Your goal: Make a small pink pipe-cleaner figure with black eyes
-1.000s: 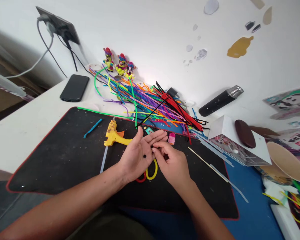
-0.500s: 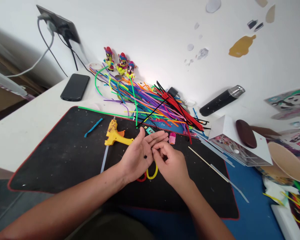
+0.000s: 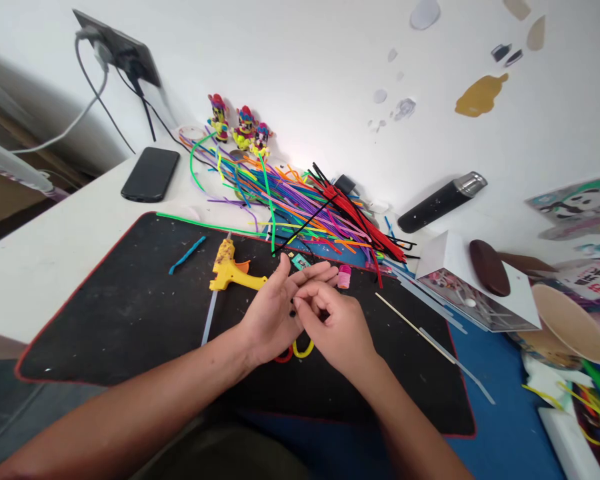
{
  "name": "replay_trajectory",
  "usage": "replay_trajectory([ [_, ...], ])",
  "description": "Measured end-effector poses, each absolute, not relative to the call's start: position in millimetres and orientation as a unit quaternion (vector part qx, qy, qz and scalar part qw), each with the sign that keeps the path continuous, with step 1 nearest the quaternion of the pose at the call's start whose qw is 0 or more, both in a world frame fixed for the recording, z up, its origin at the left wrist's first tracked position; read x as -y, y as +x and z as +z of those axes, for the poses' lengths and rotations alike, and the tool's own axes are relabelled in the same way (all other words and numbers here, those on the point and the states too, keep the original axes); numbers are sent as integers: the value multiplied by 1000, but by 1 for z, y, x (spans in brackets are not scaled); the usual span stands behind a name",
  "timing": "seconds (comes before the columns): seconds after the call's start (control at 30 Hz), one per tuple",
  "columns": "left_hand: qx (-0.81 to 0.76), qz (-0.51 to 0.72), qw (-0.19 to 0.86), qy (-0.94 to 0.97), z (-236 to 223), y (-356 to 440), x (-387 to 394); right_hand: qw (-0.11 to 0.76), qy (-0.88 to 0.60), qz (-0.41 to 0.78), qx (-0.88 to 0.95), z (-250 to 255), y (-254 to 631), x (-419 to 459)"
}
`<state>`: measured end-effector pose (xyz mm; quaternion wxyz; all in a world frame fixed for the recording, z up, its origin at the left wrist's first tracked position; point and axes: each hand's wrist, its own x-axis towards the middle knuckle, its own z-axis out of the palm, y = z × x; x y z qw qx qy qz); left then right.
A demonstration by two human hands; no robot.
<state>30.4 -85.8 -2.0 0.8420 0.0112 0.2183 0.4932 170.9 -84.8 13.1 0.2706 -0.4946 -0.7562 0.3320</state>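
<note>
My left hand [image 3: 271,317] is turned palm up with its fingers stretched out flat. On its palm rests a tiny black piece [image 3: 293,313], too small to name. My right hand [image 3: 341,328] is pinched, thumb against index finger, right over that palm beside the black piece. Whatever sits between those fingertips is too small to make out. Beneath the hands, on a black mat [image 3: 130,320], lie red and yellow loop handles [image 3: 304,351], apparently of scissors, mostly hidden. A yellow glue gun [image 3: 225,272] with a clear glue stick lies just left of my left hand.
A heap of coloured pipe cleaners [image 3: 300,200] spreads behind the mat, near several small figures [image 3: 245,127]. Left are a phone [image 3: 150,175] and a blue twisted piece [image 3: 187,255]. Rightward are a thin stick [image 3: 415,327], a black flask [image 3: 443,202] and a white box [image 3: 445,260].
My right hand's pinched fingertips have shifted slightly left across the left palm, close to the black piece. The left hand stays flat and nearly still.
</note>
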Motion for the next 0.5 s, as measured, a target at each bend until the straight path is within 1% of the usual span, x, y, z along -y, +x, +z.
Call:
replay_trajectory([
  [0.13, -210, 492, 845, 11, -2, 30, 86, 261, -492, 297, 776, 10, 171, 85],
  [0.27, -217, 492, 843, -19, -2, 29, 86, 264, -484, 289, 783, 12, 171, 85],
  [0.5, -206, 493, 844, -48, -1, 24, 87, 280, -495, 340, 749, 15, 170, 85],
])
